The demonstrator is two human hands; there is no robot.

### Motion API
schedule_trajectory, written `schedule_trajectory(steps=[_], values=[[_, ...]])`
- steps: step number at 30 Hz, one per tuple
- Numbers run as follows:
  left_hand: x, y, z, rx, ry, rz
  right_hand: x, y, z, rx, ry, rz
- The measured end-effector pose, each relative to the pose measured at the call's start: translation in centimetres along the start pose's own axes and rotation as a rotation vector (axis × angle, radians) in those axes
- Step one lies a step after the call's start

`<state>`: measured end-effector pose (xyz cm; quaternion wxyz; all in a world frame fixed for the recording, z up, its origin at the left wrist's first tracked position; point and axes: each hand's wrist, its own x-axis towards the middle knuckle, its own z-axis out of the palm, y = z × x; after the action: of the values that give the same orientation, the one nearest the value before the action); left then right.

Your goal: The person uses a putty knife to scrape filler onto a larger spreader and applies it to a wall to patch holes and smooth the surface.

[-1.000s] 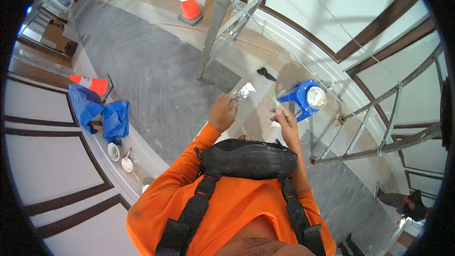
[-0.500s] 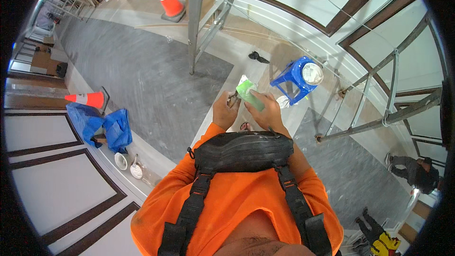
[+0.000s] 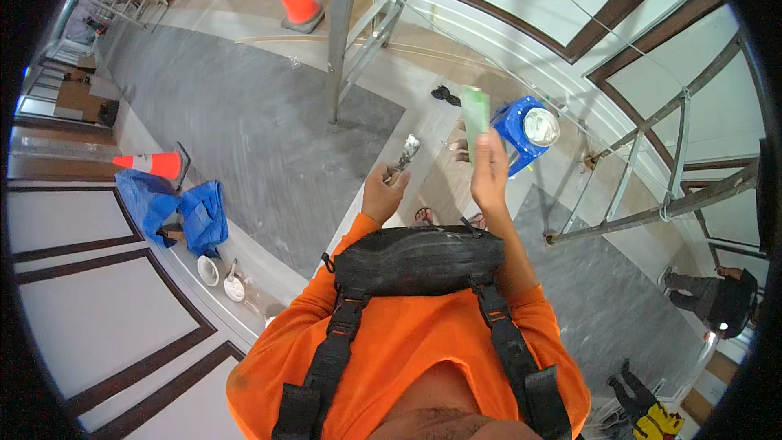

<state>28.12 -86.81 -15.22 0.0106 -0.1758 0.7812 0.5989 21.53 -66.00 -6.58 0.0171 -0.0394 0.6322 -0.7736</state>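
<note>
Above the floor [image 3: 429, 178], the right fingers [image 3: 488, 149] hold a green spreader [image 3: 476, 111].

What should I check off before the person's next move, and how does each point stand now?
1. Scraper in the left hand: ok.
2. Green spreader in the right hand: ok.
3. The two tools apart from each other: ok.
4. White tub on the blue stool: ok.
5. Scraper blade free of white material: not ok, some shows on it.
6. Amount left in the tub: cannot tell.
</note>
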Motion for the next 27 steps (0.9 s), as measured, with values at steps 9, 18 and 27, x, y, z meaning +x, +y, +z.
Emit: schedule_trajectory(steps=[9,18,27], values=[[0.6,1.9,-0.8,-0.333,-0.186,-0.251,-2.7,5.6,-0.1,-0.678,-0.196,-0.065],[0.8,0.6,-0.8,-0.253,-0.128,-0.208,-3.7,7.1,-2.1,-0.756,-0.22,0.163],[0.4,3.6,-2.2,-0.407,-0.094,-0.059,-3.2,4.2,-3.3,-1.191,-0.135,-0.373]])
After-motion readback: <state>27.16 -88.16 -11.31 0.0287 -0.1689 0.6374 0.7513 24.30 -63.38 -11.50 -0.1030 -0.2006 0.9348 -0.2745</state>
